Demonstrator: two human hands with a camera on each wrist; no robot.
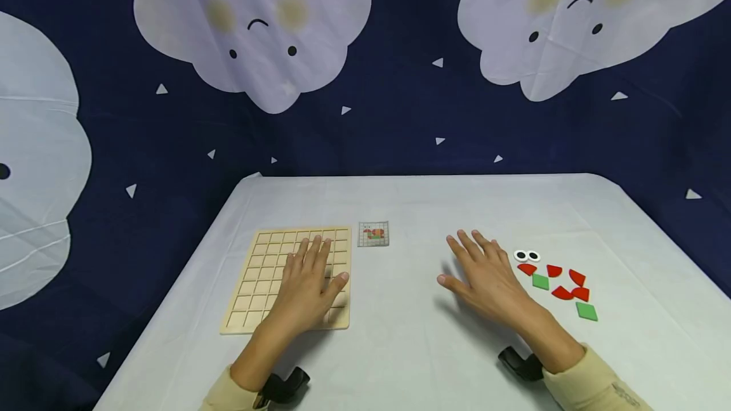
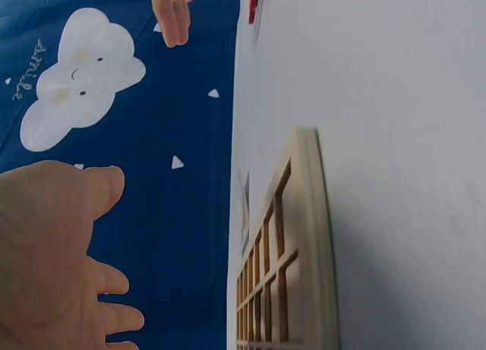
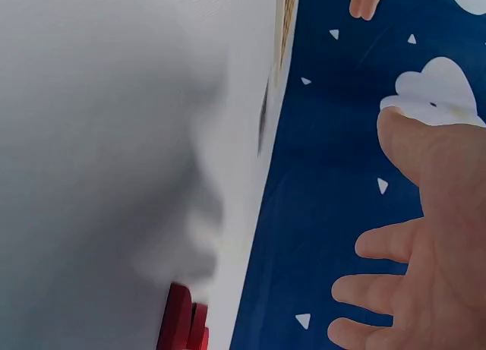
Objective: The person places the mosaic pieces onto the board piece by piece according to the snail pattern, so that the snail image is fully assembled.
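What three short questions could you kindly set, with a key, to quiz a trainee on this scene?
1. How many green pieces lie on the white table?

2. True or false: the left hand hovers above the wooden grid board.

3. Where does the small picture card lie?
A) Between the green pieces
B) Beside the wooden grid board
C) On top of the wooden grid board

Key: 1. Two; 2. True; 3. B

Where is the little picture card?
In the head view, the picture card lies on the white table, just right of the wooden grid board, beside its far right corner.
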